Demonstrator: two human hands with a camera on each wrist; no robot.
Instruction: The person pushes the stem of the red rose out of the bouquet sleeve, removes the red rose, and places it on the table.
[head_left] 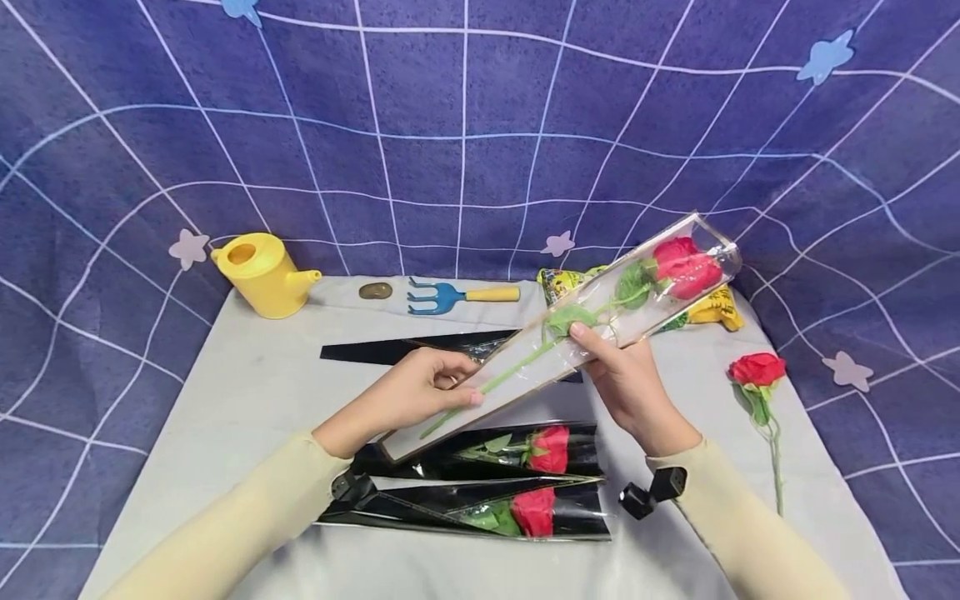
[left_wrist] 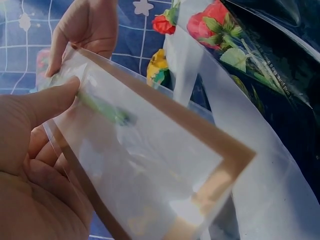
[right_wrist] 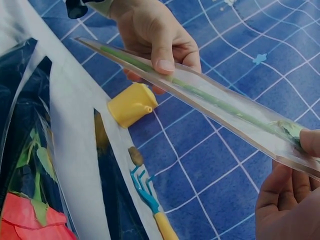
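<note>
Both hands hold up a clear flower sleeve (head_left: 517, 379) with a white back and gold edging, tilted up to the right. Inside lies a red rose (head_left: 686, 268) with a green stem, its bloom at the wide end. My left hand (head_left: 412, 390) pinches the narrow lower part, thumb on the front as the left wrist view shows. Farther up, my right hand (head_left: 630, 385) grips the sleeve near the leaves with its thumb on top. Beneath lie two black sleeves, each with a red rose (head_left: 550, 448) in it. Another black sleeve (head_left: 367, 350) lies behind, partly hidden.
A loose red rose (head_left: 757, 369) lies at the table's right. Along the back stand a yellow watering can (head_left: 270, 279), a brown stone (head_left: 375, 290) and a blue hand rake (head_left: 442, 297). A yellow packet (head_left: 712, 310) is partly behind the raised sleeve.
</note>
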